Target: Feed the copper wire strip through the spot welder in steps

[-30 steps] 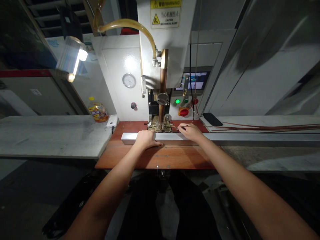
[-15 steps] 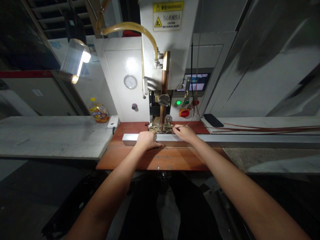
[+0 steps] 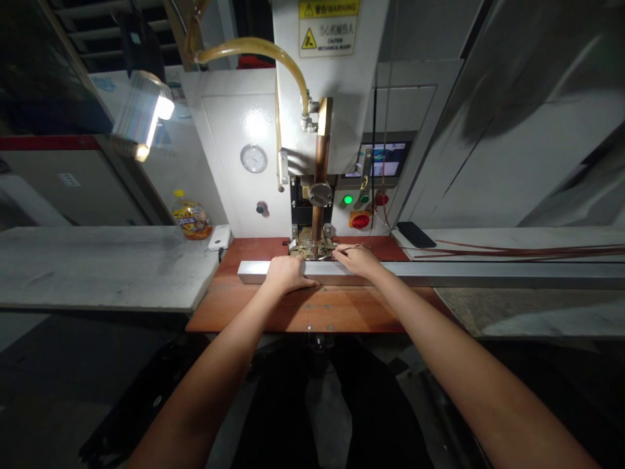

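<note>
My left hand (image 3: pixel 286 274) lies over a long silver metal bar (image 3: pixel 420 273). Its thumb stretches along the bar's front and its fingers curl over the top, the fingertips partly hidden. My right hand (image 3: pixel 360 260) is closed in a pinch behind the bar, on a thin stick-like tool (image 3: pixel 352 247) whose exact kind I cannot make out. Just left of the right fingertips, a copper-coloured electrode rod (image 3: pixel 318 225) comes down from the machine onto a small brass-coloured fixture (image 3: pixel 303 248). Any small piece under the rod is too small to tell.
The bar rests across a reddish-brown board (image 3: pixel 273 312). Thin brown rods (image 3: pixel 517 252) and a black phone (image 3: pixel 415 234) lie at right. At left stand a bottle (image 3: pixel 191 218) and a white box (image 3: pixel 219 238). A bright lamp (image 3: pixel 144 117) hangs upper left; the control panel has a lit green button (image 3: pixel 347 199).
My right hand has shifted slightly left, closer to the electrode rod, with the thin tool still pinched. My left hand stays in place on the bar.
</note>
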`<state>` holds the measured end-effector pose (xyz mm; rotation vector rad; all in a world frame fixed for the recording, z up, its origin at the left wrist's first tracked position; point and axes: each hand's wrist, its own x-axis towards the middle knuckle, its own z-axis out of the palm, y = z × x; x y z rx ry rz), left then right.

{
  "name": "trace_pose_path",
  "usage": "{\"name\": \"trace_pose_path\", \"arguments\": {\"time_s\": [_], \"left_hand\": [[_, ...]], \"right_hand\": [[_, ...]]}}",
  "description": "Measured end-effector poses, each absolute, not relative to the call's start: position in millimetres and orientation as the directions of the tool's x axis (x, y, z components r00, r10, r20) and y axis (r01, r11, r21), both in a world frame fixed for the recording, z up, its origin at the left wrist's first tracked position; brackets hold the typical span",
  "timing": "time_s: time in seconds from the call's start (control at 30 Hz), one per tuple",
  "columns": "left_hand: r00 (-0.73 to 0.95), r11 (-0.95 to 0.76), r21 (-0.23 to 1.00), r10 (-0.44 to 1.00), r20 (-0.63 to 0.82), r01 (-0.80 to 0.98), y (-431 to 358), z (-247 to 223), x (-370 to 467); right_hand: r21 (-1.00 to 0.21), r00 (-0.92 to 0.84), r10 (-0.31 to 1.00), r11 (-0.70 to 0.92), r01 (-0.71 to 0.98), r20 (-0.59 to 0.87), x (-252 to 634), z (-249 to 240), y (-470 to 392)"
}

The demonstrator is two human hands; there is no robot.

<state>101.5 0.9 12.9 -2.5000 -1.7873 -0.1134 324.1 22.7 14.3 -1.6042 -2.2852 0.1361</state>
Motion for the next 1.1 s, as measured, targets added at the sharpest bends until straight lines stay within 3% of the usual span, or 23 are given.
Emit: {"name": "trace_pose_path", "arguments": {"time_s": [0.2,0.37,0.53,0.8,1.1], "left_hand": [[0.362,-0.364,-0.004,0.924,0.120,0.931,2.8,10.3,97.3],[0.470,-0.481,0.041,0.869,0.152,0.876,4.3,10.7,86.7],[0.473,-0.496,0.116,0.862,0.180,0.860,6.6,11.6,76.4],[0.322,-0.329,-0.019,0.909,0.265,0.944,0.5,-0.2,66.0],[0.306,-0.302,-0.050,0.938,0.161,0.952,3.0,4.6,68.1]], "right_hand": [[-0.247,-0.358,0.904,0.411,0.878,0.233,325.0,11.9,22.2],[-0.227,-0.341,0.909,0.394,0.891,0.240,324.4,12.5,19.7],[-0.206,-0.360,0.900,0.412,0.888,0.247,325.2,9.7,22.3],[-0.198,-0.352,0.902,0.404,0.893,0.251,324.6,9.5,22.2],[-0.190,-0.348,0.905,0.397,0.898,0.247,324.8,7.9,23.4]]}}
